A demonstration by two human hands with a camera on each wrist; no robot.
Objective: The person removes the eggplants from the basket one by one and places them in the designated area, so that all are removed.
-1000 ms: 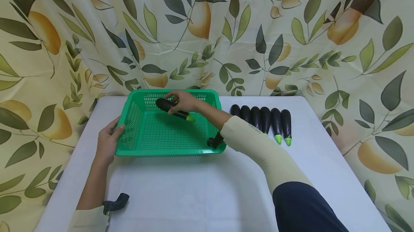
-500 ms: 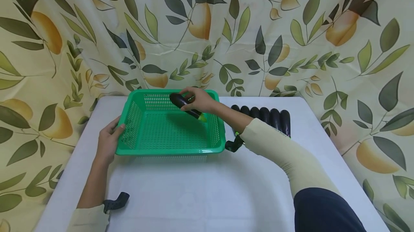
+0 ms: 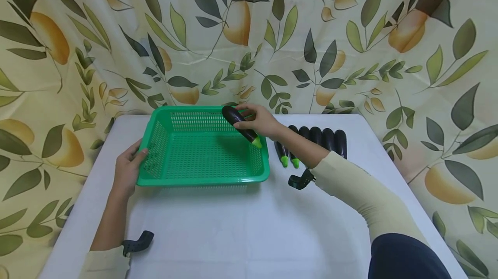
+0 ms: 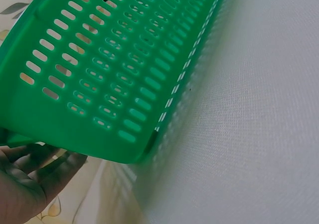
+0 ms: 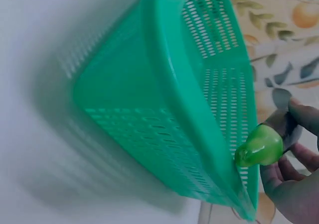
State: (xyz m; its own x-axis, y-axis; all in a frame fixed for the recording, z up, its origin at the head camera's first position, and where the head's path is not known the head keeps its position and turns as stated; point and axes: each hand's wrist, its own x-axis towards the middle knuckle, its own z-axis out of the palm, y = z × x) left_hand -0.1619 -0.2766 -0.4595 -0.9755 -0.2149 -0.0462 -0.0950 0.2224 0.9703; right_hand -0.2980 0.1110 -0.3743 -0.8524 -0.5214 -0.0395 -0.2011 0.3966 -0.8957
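Observation:
My right hand [image 3: 262,122] pinches a dark purple eggplant [image 3: 232,116] by its body above the right back part of a green plastic basket [image 3: 202,181]. In the head view its green stem end points down and right. The right wrist view shows that stem end [image 5: 261,145] close to the basket rim [image 5: 172,79], with thumb and fingers round the dark body. At the basket's left end my left hand [image 3: 126,169] holds the rim, thumb on top. From the left wrist view, its fingers [image 4: 62,176] lie under the rim. No eggplant shows inside the basket.
Several eggplants [image 3: 340,143] lie side by side on the white tablecloth [image 3: 218,227], right of the basket, partly hidden by my right forearm. A patterned curtain [image 3: 272,33] hangs behind the table. Black wrist mounts [image 3: 139,242] sit on both arms.
My right hand has moved to the right with the eggplant, from over the basket's middle to near its right end. The left hand stays on the rim.

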